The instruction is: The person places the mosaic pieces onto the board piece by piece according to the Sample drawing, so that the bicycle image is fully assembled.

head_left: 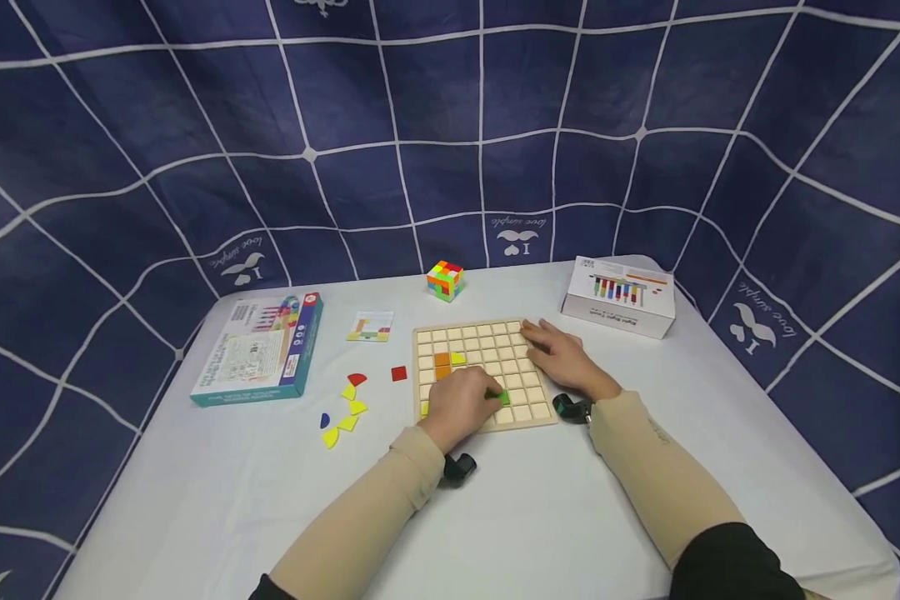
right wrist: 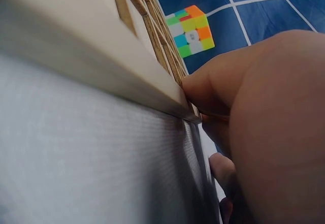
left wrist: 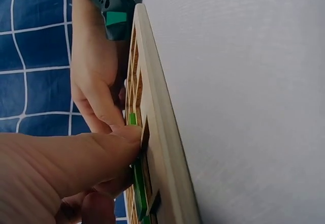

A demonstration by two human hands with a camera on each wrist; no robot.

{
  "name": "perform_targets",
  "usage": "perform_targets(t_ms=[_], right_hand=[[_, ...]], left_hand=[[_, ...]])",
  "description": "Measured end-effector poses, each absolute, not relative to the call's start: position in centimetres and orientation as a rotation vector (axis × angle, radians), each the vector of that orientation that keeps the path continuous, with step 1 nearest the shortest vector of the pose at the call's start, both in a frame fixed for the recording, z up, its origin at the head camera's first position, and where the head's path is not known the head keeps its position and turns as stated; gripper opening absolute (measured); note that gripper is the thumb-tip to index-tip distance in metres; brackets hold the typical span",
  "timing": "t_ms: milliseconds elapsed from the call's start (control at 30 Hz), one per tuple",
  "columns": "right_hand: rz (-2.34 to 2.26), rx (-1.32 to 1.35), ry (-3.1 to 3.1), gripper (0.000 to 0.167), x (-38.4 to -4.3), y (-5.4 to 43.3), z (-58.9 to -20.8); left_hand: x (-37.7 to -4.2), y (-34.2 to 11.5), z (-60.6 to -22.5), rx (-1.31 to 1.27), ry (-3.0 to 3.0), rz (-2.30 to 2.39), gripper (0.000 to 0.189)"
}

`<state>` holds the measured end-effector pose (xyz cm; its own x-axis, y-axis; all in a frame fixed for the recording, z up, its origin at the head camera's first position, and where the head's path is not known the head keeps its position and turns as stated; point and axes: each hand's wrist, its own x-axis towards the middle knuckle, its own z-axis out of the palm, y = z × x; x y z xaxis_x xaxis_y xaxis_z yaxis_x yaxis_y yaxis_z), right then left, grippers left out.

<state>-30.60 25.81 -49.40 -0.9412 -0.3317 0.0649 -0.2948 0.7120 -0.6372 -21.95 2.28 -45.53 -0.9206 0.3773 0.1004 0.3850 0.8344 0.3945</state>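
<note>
The wooden grid board (head_left: 465, 332) lies on the table in front of me. My left hand (head_left: 461, 404) is over its lower part, thumb and fingers pinching a flat green tile (left wrist: 139, 188) that stands a little proud of the grid in the left wrist view. Another green tile (head_left: 504, 398) shows beside the fingertips. Orange tiles (head_left: 442, 359) and a yellow tile (head_left: 458, 358) sit in cells further up. My right hand (head_left: 570, 360) rests with extended fingers at the board's upper right edge; in the right wrist view a fingertip (right wrist: 195, 86) touches the rim.
Left of the board lie a red square tile (head_left: 399, 373), several yellow pieces (head_left: 357, 407), a red piece (head_left: 356, 379), a blue piece (head_left: 325, 421) and a pattern card (head_left: 371, 325). A puzzle cube (head_left: 446, 281) stands behind. Boxes flank them: a teal-edged one (head_left: 258, 350) and a white one (head_left: 619, 296).
</note>
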Motion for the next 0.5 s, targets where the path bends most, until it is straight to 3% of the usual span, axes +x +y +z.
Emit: perform_targets(t_ms=[267,500], right_hand=[[-1.040,-0.521,2.861,0.050,-30.5,25.7,-49.4],[-1.028,-0.528,2.847,0.051,-30.4,25.6,-49.3]], left_hand=[[-20.1,-0.9,-44.1,-0.633,-2.790,-0.770,0.021],[-18.4,-11.4,-43.3,-0.304,-2.726,-0.928,0.020]])
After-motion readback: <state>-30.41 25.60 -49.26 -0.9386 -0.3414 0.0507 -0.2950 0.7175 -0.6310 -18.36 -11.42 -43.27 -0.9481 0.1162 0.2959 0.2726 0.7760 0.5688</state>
